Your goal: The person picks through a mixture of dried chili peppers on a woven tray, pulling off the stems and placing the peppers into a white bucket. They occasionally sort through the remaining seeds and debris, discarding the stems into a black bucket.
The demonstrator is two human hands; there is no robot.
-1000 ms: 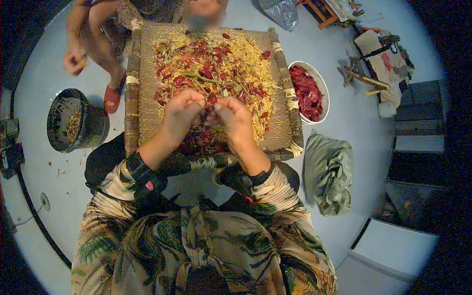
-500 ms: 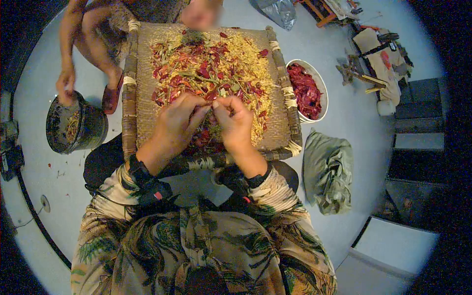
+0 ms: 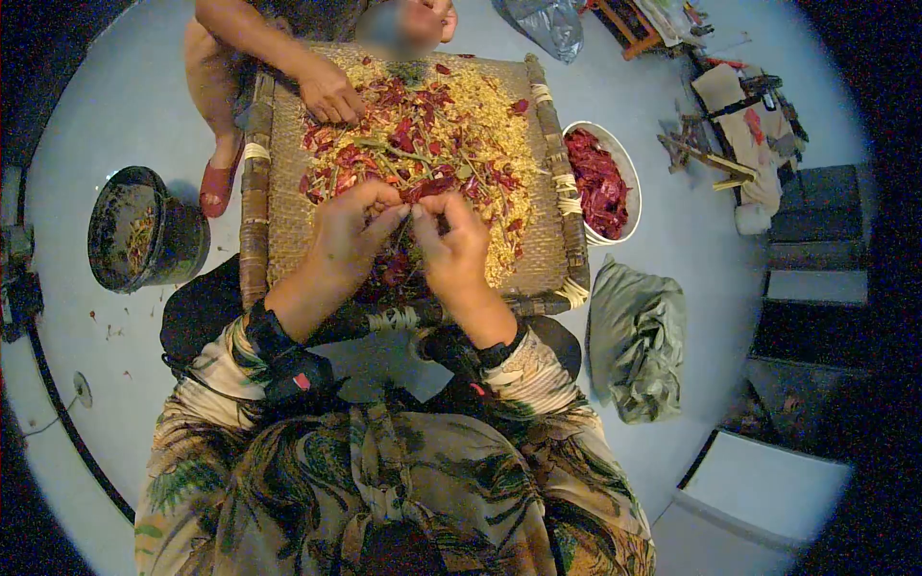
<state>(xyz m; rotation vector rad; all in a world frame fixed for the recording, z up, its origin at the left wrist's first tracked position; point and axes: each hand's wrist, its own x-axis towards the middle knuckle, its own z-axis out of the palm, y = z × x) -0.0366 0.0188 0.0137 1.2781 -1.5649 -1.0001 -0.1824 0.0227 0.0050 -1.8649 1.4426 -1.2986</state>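
Note:
Both my hands are over the near half of a woven tray point(image 3: 288, 202) with a thick bound rim. My left hand point(image 3: 348, 235) and my right hand point(image 3: 451, 245) meet fingertip to fingertip in a pinch. A dark red dried chili point(image 3: 429, 188) shows between and just beyond the fingers; its lower part is hidden. Beneath them lie red chili pieces point(image 3: 399, 96), green-brown stems point(image 3: 389, 147) and a wide spread of yellow seeds point(image 3: 499, 144).
Across the tray, a co-worker's hand point(image 3: 331, 94) reaches into the pile. A black bucket point(image 3: 182, 240) with scraps stands at left. To the right are a white bucket point(image 3: 629, 163) of red chilies and a green sack point(image 3: 637, 346). A grey plastic bag point(image 3: 547, 24) lies at the back.
The co-worker's hand has moved from the black bucket to the tray's far left. My hands stay nearly in place, with more of the red chili showing at my fingertips.

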